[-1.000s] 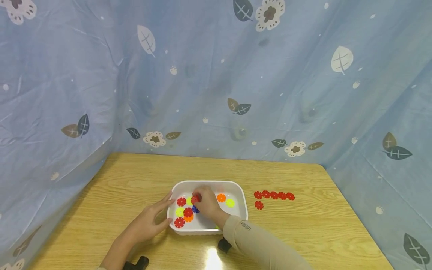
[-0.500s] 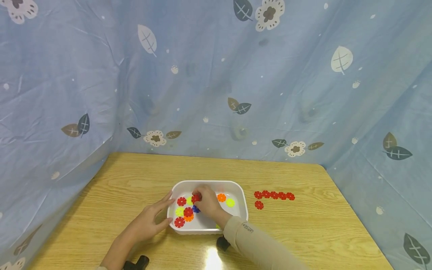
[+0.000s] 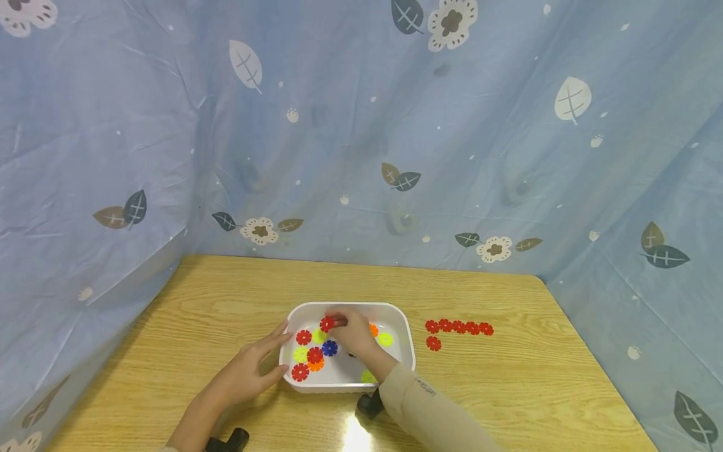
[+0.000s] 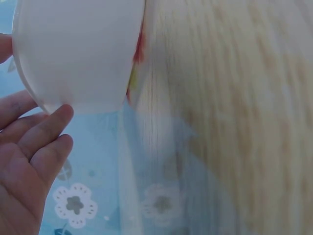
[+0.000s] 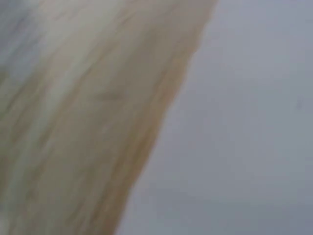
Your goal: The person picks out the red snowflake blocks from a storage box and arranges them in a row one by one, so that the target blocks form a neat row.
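Observation:
My right hand is inside the white plastic tray and pinches a red snowflake disc between thumb and fingers. Just below it lie a blue snowflake disc and a yellow one. Outside the tray's left end, my left hand rests its fingers and thumb against the rim. In the left wrist view the fingers of this hand lie fairly straight, touching the tray's outer wall. The right wrist view shows only blurred tray wall and table, no hand.
On the wooden table, a row of several red discs lies right of the tray, with one red disc below it. More red, yellow and orange discs are spread in the tray. A patterned blue curtain surrounds the table.
My right hand has lifted the red disc slightly up and away from the blue disc, which now shows fully. The left hand stays at the tray's rim.

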A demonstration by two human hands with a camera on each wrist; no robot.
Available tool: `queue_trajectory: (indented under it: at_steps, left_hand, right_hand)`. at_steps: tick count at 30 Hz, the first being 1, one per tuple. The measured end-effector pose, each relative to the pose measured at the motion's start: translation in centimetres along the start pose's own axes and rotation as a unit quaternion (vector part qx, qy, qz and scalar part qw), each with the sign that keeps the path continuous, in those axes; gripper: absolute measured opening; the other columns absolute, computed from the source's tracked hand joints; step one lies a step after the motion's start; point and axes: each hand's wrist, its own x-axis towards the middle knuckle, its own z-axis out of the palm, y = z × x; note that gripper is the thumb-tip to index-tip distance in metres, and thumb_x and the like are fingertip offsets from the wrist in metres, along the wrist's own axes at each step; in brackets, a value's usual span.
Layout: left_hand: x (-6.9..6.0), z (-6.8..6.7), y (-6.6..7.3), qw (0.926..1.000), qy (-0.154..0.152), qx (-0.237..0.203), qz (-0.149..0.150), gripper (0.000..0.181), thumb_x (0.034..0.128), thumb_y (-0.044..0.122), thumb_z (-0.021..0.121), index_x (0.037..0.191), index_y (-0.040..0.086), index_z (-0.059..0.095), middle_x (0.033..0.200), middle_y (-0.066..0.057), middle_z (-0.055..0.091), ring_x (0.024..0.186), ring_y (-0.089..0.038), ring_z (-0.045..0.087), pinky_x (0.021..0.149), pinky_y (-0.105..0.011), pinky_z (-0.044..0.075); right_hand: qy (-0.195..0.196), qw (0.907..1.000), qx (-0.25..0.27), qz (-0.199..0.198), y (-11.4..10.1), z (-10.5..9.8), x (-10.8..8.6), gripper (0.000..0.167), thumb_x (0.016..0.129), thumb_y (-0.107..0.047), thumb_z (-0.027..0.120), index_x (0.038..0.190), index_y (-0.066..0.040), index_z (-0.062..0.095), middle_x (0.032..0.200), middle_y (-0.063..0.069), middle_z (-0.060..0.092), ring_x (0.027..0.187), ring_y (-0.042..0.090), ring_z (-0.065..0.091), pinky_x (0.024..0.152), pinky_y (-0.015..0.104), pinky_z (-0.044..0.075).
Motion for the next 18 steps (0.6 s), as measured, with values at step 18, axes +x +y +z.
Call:
queue_trajectory:
  at_steps: [18]
  left_hand:
    - [0.0, 0.1, -0.5, 1.0, 0.001, 0.002, 0.006, 0.054, 0.0856, 0.022, 0.069, 0.134, 0.004, 0.053, 0.15, -0.013, 0.035, 0.13, -0.034, 0.044, 0.103, -0.053, 0.041]
  right_hand:
    - [0.027, 0.9905, 0.133, -0.022, -0.2, -3.7, -2.1, 0.034, 0.082, 0.0, 0.067, 0.116, -0.003, 0.065, 0.11, 0.011, 0.067, 0.093, 0.014, 0.061, 0.08, 0.022, 0.056]
